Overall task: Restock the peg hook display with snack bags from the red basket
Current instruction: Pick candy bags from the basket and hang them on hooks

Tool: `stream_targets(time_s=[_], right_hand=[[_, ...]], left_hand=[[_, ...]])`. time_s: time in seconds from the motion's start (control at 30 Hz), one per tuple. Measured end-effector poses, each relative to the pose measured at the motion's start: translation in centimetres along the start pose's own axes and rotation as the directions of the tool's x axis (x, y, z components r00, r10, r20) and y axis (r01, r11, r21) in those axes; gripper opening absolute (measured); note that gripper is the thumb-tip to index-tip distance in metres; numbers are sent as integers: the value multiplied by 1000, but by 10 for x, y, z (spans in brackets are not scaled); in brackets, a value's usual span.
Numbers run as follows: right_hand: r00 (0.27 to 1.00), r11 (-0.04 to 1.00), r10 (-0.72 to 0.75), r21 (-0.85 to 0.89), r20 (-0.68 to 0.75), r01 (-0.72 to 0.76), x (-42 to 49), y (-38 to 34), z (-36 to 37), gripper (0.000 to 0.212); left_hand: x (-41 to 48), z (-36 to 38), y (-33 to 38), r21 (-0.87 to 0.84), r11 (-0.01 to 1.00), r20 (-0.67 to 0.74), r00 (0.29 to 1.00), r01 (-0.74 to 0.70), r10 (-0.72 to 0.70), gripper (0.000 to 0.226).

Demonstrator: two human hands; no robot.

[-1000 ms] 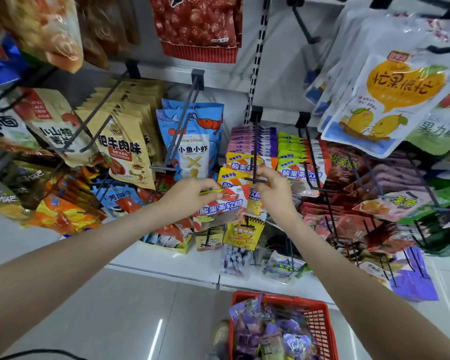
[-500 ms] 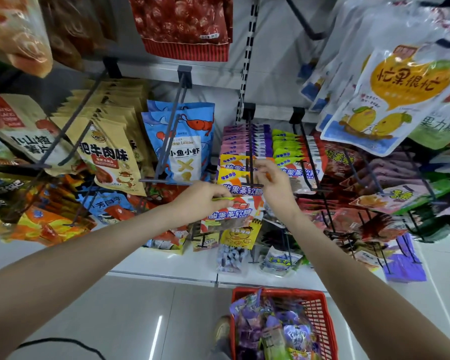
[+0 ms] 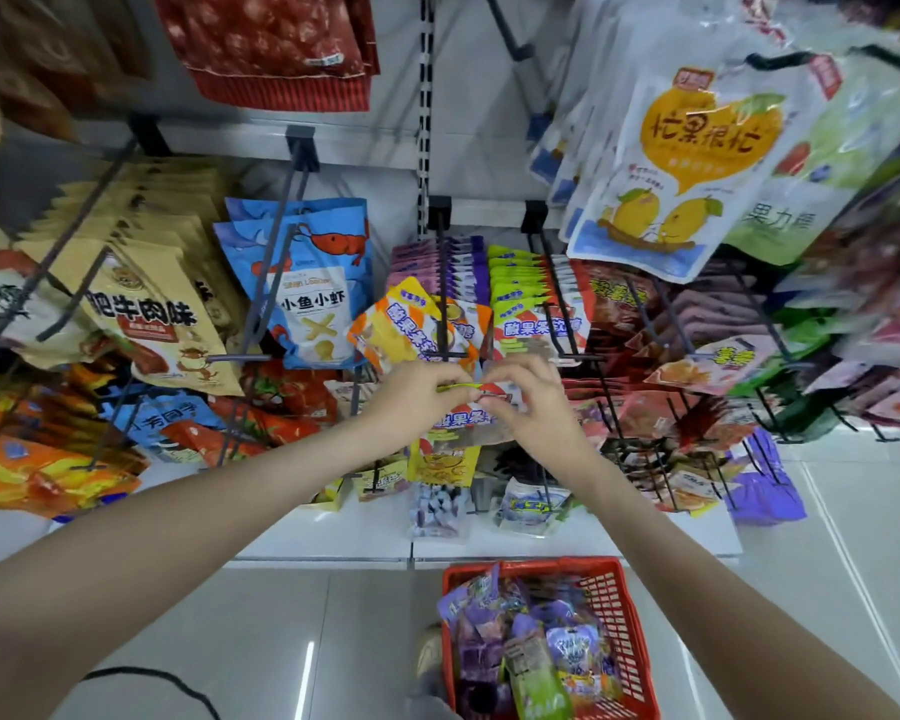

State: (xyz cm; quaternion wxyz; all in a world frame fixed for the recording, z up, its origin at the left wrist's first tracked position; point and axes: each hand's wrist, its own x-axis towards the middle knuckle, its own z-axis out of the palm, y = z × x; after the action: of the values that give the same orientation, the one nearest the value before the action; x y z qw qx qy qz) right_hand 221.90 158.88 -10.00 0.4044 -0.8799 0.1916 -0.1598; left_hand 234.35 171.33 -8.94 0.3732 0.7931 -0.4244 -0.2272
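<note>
While our left hand (image 3: 417,402) and right hand (image 3: 533,407) both pinch the top edge of one snack bag (image 3: 468,420) with curled fingers, we hold it just below the front end of the central peg hook (image 3: 444,304). The red basket (image 3: 614,569) stands on the floor at the base shelf's (image 3: 333,537) front edge, holding further bags (image 3: 567,652).

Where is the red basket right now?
The red basket stands on the floor at the bottom of the head view, right of centre, below the white shelf base.
</note>
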Motion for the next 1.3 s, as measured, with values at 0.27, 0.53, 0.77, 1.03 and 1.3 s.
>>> stream_targets(time_s=[0.27,0.53,0.77,1.03,1.3], right_hand=[[885,830,461,386,-69,-402,-2,28,-47,17],[928,915,352,254,-120,-314,11,26,-67,30],[942,940,291,232,-166,-249,13,25,-66,32],[972,978,162,-105,-170,-181,46,29,-59,29],[898,926,119,-280,-423,-255,77,55,-43,31]], left_hand=[[12,9,-9,570,792,75,974,-218,214,54],[25,9,-33,830,474,203,951,-293,233,73],[36,8,-43,834,460,227,948,-307,221,76],[40,10,-43,857,426,221,953,-290,206,79],[20,22,-49,837,478,214,964,-265,159,74]])
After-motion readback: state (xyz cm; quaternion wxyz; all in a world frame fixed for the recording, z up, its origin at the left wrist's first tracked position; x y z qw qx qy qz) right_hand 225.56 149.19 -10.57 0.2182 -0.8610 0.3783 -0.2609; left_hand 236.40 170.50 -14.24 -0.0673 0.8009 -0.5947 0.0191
